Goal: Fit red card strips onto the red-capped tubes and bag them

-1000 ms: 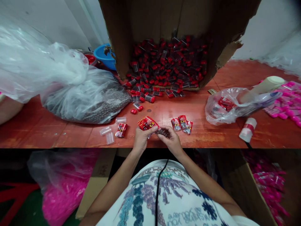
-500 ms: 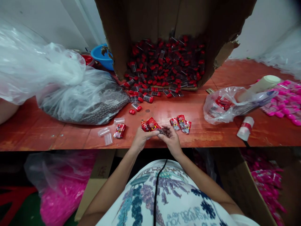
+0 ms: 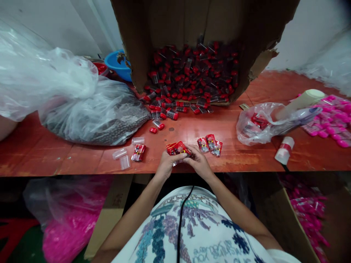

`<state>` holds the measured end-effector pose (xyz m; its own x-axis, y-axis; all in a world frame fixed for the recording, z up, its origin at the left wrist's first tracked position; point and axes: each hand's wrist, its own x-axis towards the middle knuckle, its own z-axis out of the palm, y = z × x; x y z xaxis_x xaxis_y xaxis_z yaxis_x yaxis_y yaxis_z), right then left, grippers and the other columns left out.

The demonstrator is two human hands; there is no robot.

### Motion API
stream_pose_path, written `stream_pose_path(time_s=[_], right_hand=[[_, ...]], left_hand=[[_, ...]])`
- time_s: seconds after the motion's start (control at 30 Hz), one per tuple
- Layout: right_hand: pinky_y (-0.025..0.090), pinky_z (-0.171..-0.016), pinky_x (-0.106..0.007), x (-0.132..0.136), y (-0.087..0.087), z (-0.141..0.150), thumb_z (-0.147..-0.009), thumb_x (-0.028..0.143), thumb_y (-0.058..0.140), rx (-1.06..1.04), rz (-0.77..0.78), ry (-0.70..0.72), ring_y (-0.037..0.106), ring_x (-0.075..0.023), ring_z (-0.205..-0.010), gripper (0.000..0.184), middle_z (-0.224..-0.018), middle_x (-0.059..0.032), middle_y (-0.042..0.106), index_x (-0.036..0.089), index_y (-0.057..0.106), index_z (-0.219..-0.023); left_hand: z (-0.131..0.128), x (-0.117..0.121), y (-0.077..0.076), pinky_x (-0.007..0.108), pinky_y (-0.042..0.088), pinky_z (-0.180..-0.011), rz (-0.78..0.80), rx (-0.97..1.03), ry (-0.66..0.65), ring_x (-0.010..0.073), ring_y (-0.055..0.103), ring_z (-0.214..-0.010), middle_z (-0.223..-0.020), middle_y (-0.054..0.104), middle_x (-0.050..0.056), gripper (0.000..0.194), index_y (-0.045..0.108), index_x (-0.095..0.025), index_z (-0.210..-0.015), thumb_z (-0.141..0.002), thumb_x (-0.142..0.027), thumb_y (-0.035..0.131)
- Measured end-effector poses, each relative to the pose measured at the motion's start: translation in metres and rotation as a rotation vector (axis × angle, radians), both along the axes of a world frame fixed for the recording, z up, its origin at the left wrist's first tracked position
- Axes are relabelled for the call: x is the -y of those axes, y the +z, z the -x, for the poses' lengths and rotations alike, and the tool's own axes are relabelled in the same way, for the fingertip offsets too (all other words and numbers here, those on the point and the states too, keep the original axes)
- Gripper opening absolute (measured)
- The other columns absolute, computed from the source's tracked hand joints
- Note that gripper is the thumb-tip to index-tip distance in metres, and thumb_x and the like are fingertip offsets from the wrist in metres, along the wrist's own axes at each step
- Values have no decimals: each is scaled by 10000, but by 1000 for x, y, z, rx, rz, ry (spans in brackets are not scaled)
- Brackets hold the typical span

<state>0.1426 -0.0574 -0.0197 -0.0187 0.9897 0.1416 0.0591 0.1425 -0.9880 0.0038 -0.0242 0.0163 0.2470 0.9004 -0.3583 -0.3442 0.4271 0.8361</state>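
Between my hands, above the front edge of the table (image 3: 90,160), are red printed packets (image 3: 178,148), held in a small stack. My left hand (image 3: 166,163) is closed round their left side with the thumb on top. My right hand (image 3: 199,160) grips the right end, where the fingers partly hide a small dark piece. Several loose red packets (image 3: 210,142) lie just right of my hands. A red stack of packets (image 3: 138,152) sits to the left, beside clear plastic tubes (image 3: 124,162).
A torn cardboard box (image 3: 134,47) holds many red-capped tubes (image 3: 192,78), some spilled out in front. Left is a plastic bag of dark beads (image 3: 109,117), with a blue bowl (image 3: 116,62) behind. A plastic bag (image 3: 246,128), a white roll (image 3: 285,150) and pink pieces (image 3: 329,117) are right.
The packets between my hands have tilted flatter, and my right fingers have moved over their right end. The dark piece at my right fingertips shows less. The view has shifted slightly.
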Motion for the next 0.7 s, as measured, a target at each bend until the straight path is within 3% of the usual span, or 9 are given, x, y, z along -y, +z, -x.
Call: stream_pose_path(time_s=[0.13, 0.27, 0.37, 0.43, 0.57, 0.7], right_hand=[[439, -946, -355, -1, -3, -11, -816, 246, 607, 92, 10, -12, 553, -198, -1054, 428, -1134, -49, 561, 282, 564, -1240], [392, -984, -449, 0, -2, -37, -829, 241, 574, 439, -9, -218, 514, -257, -1105, 422, -1167, -91, 551, 262, 556, -1251], [346, -1010, -492, -2, 4, -39, -820, 273, 591, 639, -72, -325, 472, -293, -1143, 407, -1165, -116, 542, 242, 574, -1226], [406, -955, -449, -7, 7, -26, -822, 307, 594, 615, -82, -247, 524, -271, -1064, 361, -1104, -108, 574, 231, 600, -1175], [505, -762, -320, -23, 7, 13, -832, 275, 563, 376, -12, 2, 620, -187, -821, 319, -930, -40, 654, 231, 582, -1148], [496, -793, -299, -47, 11, 36, -858, 193, 490, 363, -83, 159, 645, -173, -894, 314, -995, -16, 686, 260, 580, -1152]], left_hand=[[-1, -1, -9, 271, 529, -646, 37, 33, 46, 181, 666, -650, -739, 719, 69, 327, 709, -101, -790, -491, -140, 836], [8, -7, -17, 322, 552, -704, 167, 99, 203, 218, 691, -730, -817, 733, 116, 373, 697, -100, -859, -511, -136, 826], [14, -9, -23, 330, 558, -710, 193, 108, 250, 221, 694, -733, -820, 734, 123, 367, 695, -96, -838, -494, -106, 822], [15, -8, -26, 308, 558, -691, 169, 107, 266, 204, 689, -695, -787, 731, 114, 315, 694, -91, -782, -495, -113, 824], [16, -9, -30, 279, 549, -612, 87, 133, 297, 186, 674, -621, -711, 715, 72, 289, 692, -105, -745, -494, -143, 830], [29, -15, -30, 260, 530, -560, 7, 110, 412, 186, 670, -601, -652, 696, 37, 303, 690, -118, -727, -468, -153, 843]])
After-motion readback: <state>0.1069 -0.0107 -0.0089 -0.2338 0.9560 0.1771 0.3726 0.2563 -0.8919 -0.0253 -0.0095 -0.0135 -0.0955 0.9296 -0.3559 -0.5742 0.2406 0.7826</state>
